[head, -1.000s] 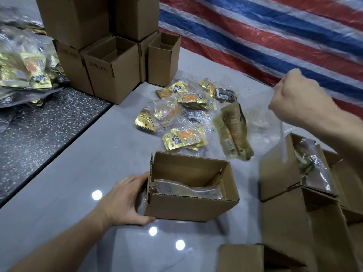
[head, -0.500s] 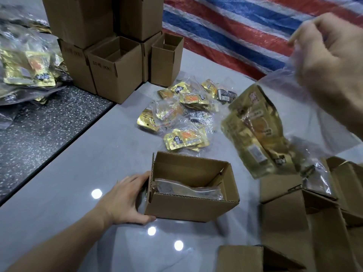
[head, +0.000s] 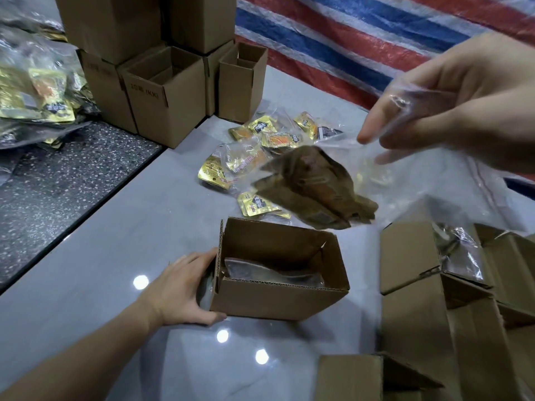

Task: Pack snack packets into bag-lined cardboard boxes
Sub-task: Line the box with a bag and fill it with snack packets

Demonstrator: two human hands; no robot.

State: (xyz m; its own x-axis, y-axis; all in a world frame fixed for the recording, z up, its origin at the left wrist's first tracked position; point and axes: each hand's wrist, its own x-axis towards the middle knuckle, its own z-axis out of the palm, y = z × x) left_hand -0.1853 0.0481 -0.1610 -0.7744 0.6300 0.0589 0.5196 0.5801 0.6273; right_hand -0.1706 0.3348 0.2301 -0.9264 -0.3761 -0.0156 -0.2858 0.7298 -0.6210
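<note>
While left hand [head: 179,287] grips one open box [head: 278,299], right hand [head: 463,105] pinches one packet-filled bag [head: 318,192].

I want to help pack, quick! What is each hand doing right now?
Left hand: grips the open box by its left side.
Right hand: pinches a clear bag with snack packets hanging inside.
</note>
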